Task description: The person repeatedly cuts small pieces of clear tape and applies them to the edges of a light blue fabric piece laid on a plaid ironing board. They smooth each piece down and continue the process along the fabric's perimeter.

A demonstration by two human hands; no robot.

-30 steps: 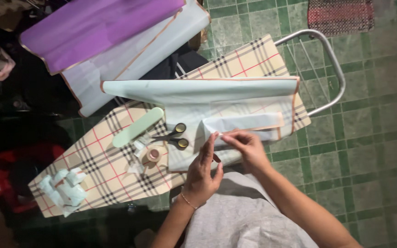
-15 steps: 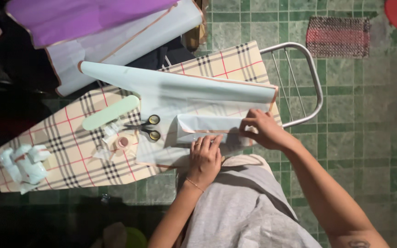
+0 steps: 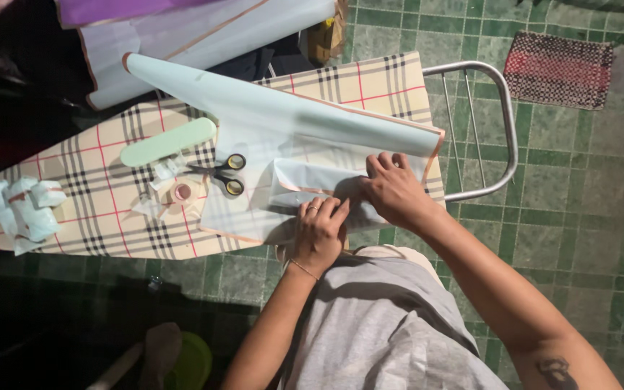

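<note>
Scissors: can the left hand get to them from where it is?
Probably yes. The scissors lie open on the board, left of the left hand pressing the folded paper; nothing lies between them.

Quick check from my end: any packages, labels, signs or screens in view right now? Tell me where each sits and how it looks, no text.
Small carton: on the floor beyond the ironing board's far edge, boxy, brown with yellow patches.
Wrapped bundles: at the board's narrow left end, pale blue film, lumpy, with brownish tape.
Folded parcel: under the left hand and right hand, translucent pale wrap, flat and rectangular.
No signs or screens visible.
</note>
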